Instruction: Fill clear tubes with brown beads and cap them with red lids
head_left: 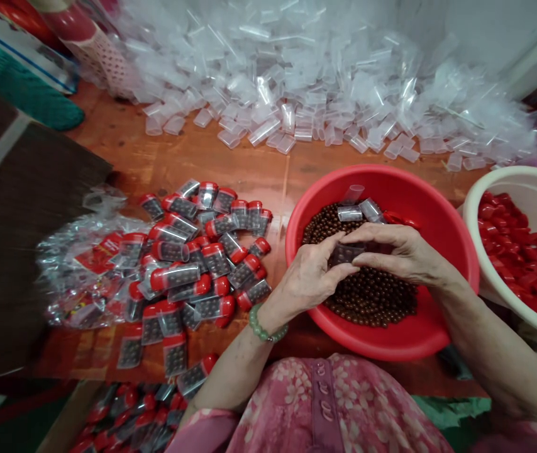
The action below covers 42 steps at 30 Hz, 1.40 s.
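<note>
Over a red basin (419, 195) of small brown beads (372, 296), my left hand (309, 277) and my right hand (400, 255) meet. Both are closed around a clear plastic vial (345, 253) that looks filled with brown beads. A green bead bracelet (263, 330) circles my left wrist. A few empty clear vials (358, 211) lie on the beads at the basin's far side.
Left of the basin lies a pile of filled vials with red caps (197, 264), partly on crinkled plastic bags (80, 264). A white basin (495, 189) of red caps (518, 251) stands at the right. A heap of empty clear vials (306, 82) fills the back. More filled vials (127, 415) lie at the lower left.
</note>
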Each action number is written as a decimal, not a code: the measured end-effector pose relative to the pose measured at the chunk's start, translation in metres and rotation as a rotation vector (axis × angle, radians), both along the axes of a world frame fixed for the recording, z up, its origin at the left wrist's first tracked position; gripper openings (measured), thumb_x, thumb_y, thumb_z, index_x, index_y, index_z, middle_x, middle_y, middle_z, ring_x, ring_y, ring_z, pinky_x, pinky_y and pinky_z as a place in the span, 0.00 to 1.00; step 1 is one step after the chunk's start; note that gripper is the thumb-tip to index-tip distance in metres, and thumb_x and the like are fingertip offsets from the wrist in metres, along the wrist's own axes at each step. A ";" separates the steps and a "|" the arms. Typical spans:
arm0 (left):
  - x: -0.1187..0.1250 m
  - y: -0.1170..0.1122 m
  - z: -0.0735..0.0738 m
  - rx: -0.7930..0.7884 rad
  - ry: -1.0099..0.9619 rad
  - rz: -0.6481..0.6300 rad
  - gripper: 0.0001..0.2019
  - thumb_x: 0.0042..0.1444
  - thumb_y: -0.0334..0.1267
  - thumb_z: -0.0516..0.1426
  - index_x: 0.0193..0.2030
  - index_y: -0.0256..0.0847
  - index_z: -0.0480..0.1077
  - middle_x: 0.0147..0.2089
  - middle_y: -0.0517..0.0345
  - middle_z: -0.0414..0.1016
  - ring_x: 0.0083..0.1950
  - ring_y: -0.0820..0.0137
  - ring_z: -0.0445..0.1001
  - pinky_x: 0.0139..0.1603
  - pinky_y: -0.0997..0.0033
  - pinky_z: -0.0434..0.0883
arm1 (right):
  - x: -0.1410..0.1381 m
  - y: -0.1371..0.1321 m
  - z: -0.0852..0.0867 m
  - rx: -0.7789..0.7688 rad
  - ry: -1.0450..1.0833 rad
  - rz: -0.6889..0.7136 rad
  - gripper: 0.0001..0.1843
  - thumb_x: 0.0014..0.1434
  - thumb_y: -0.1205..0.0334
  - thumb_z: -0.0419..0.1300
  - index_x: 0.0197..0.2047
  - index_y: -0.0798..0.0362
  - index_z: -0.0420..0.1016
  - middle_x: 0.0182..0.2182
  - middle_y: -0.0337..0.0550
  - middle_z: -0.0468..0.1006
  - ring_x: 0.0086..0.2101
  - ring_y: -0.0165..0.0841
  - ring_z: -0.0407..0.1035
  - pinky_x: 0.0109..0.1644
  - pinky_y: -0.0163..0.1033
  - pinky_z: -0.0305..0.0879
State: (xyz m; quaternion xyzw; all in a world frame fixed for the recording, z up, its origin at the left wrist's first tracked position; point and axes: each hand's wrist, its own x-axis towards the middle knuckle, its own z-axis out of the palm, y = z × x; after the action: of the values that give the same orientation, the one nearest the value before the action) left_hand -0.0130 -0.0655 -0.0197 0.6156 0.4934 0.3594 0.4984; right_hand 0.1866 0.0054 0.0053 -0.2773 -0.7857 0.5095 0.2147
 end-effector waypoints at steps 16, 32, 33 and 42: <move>0.002 0.000 0.005 0.085 0.112 -0.027 0.13 0.61 0.43 0.61 0.47 0.35 0.77 0.36 0.57 0.81 0.36 0.69 0.75 0.37 0.72 0.68 | -0.004 0.004 -0.001 0.035 -0.005 0.043 0.17 0.58 0.48 0.69 0.41 0.52 0.74 0.34 0.39 0.74 0.33 0.30 0.66 0.37 0.36 0.64; 0.003 0.004 0.002 -0.030 -0.145 0.021 0.11 0.56 0.41 0.64 0.42 0.37 0.76 0.40 0.55 0.80 0.41 0.68 0.75 0.44 0.70 0.71 | 0.007 0.001 0.007 -0.102 0.028 -0.061 0.21 0.54 0.46 0.72 0.29 0.51 0.68 0.27 0.35 0.68 0.29 0.29 0.62 0.33 0.36 0.60; 0.003 0.004 0.001 -0.035 -0.175 0.027 0.11 0.55 0.41 0.64 0.42 0.37 0.75 0.40 0.54 0.80 0.41 0.68 0.75 0.45 0.70 0.71 | 0.008 0.001 0.008 -0.090 0.015 -0.066 0.19 0.54 0.47 0.72 0.31 0.51 0.71 0.28 0.36 0.70 0.29 0.30 0.64 0.33 0.36 0.62; 0.003 0.005 -0.002 -0.023 -0.226 0.019 0.12 0.55 0.40 0.64 0.43 0.37 0.75 0.43 0.54 0.80 0.46 0.66 0.76 0.50 0.66 0.71 | 0.002 -0.001 0.004 0.245 0.017 0.011 0.19 0.61 0.50 0.67 0.51 0.50 0.81 0.40 0.46 0.79 0.39 0.36 0.72 0.45 0.43 0.70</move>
State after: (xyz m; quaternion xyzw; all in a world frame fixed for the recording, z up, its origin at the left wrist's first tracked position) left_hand -0.0099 -0.0603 -0.0217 0.5606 0.4440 0.4259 0.5544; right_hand 0.1882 0.0045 0.0091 -0.2404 -0.8416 0.4134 0.2510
